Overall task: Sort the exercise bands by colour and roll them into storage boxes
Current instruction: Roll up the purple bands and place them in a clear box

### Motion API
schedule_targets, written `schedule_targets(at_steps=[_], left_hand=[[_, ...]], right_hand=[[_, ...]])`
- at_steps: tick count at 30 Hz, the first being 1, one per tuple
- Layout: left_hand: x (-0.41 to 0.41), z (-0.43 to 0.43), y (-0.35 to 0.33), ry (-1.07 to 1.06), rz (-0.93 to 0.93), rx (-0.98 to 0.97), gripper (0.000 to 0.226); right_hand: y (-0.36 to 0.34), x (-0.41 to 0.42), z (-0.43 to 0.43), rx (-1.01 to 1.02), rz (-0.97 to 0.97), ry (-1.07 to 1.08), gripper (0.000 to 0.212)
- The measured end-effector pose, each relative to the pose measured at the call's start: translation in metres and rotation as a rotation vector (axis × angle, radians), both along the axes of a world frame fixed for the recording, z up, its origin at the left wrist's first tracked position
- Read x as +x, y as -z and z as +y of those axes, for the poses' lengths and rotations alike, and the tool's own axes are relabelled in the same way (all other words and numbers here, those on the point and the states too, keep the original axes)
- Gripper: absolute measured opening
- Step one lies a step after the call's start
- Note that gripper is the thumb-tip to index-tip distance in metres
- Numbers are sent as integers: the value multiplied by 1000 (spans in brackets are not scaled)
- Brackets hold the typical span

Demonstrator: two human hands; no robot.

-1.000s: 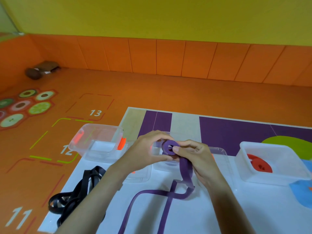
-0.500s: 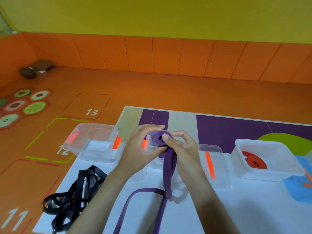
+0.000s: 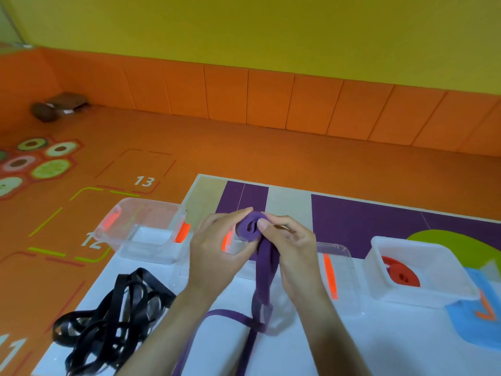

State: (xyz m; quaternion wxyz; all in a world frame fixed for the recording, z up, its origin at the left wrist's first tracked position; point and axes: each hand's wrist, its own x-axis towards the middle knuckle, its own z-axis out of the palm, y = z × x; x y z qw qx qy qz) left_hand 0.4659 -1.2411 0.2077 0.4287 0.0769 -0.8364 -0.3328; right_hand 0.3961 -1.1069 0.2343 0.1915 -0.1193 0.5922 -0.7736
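The left hand (image 3: 217,253) and right hand (image 3: 294,257) pinch a partly rolled purple band (image 3: 250,229), its tail trailing loose; a red roll (image 3: 401,275) sits in a box (image 3: 423,243); black bands (image 3: 113,316) lie tangled, unrolled.

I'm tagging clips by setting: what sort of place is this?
Likely a gym or activity play room: an orange floor printed with numbered squares, padded-looking wall panels, and exercise gear, a purple band and black bands.
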Motion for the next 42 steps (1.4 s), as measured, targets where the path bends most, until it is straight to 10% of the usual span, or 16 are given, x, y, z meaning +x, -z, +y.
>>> schedule_targets(at_steps=[6,16,23,35,42], left_hand=[[2,-43,-50,455,-308,20,62],[-12,-21,-53,72,27,-30,47],[5,-38,-75,518,-395,250,53],[-6,-18,-93,160,-56,181,53],[-12,-36,-117,449,-229,222,60]], right_hand=[[-24,-21,7,-43,76,-88,20],[-39,0,-21,-213,-63,22,31],[-41,-15,0,-33,119,-62,19],[-49,-13,-13,-257,-16,-118,30],[-80,-33,-5,-180,96,-152,20]])
